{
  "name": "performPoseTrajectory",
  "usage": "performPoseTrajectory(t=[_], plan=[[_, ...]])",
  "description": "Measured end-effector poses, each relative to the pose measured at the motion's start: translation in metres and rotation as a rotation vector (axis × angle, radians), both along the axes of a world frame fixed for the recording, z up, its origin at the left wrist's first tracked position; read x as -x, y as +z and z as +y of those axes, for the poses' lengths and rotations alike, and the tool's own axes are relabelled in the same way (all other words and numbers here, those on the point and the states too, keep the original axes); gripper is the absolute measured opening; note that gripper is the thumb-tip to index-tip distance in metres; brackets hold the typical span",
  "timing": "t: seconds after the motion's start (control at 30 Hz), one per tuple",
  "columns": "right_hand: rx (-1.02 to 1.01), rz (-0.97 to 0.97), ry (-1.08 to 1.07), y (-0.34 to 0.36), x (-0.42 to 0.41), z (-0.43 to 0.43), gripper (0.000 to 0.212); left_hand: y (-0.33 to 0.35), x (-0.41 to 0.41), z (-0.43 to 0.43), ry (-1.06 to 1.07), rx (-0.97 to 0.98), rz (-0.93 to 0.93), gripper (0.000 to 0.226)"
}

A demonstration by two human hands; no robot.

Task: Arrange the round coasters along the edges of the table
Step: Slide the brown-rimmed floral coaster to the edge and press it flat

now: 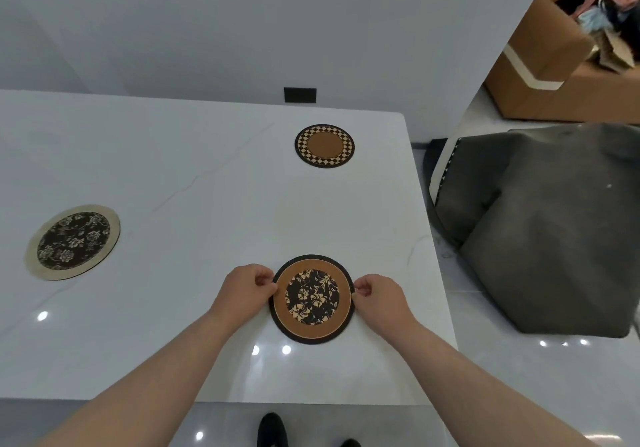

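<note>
Three round coasters sit on the white table (173, 155), and both hands are on the nearest one right now. That brown coaster (312, 299), dark-rimmed with a black flowered centre, lies flat close to the table's near edge and toward its right side. Left hand (246, 289) pinches the coaster's left rim, fingers curled in and closed on the edge; right hand (378, 296) does the same on the right rim, thumb and fingers clamped on it. Farther back, near the right edge, rests the checkered coaster (325, 146), its plain brown middle ringed by black-and-cream squares, well apart from the one being held. Over on the left lies the pale coaster (73, 242) with a dark floral centre, flat and alone. Beyond the table's right side stands a grey chair (540, 224), and behind it a cardboard box (554, 62) stuffed with cloth. Down by the near edge, a black shoe (272, 430) shows on the glossy floor.
</note>
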State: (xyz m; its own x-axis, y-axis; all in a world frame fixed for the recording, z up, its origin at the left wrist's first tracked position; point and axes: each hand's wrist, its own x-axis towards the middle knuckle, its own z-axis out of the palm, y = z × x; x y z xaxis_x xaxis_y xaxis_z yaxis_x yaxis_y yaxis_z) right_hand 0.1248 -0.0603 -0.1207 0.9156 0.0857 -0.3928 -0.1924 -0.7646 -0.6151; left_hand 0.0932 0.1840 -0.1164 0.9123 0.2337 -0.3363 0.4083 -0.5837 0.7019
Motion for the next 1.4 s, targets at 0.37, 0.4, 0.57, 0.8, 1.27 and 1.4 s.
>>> performPoseTrajectory(t=[0.37, 0.4, 0.57, 0.8, 1.27, 1.4], plan=[[0.45, -0.104, 0.603, -0.01, 0.011, -0.019, 0.113, -0.022, 0.029, 0.024, -0.63, -0.63, 0.092, 0.122], [0.453, -0.103, 0.598, -0.012, 0.011, -0.019, 0.112, -0.023, 0.028, 0.024, -0.621, -0.632, 0.088, 0.12], [0.444, -0.112, 0.583, -0.011, 0.01, -0.016, 0.108, -0.025, 0.026, 0.02, -0.562, -0.628, 0.066, 0.11], [0.408, -0.128, 0.546, -0.01, 0.011, -0.013, 0.103, -0.025, 0.024, 0.018, -0.538, -0.634, 0.058, 0.106], [0.403, -0.144, 0.548, -0.01, 0.006, -0.016, 0.098, -0.023, 0.019, 0.013, -0.526, -0.64, 0.112, 0.106], [0.391, -0.154, 0.546, -0.012, 0.005, -0.018, 0.096, -0.024, 0.019, 0.012, -0.522, -0.627, 0.114, 0.106]])
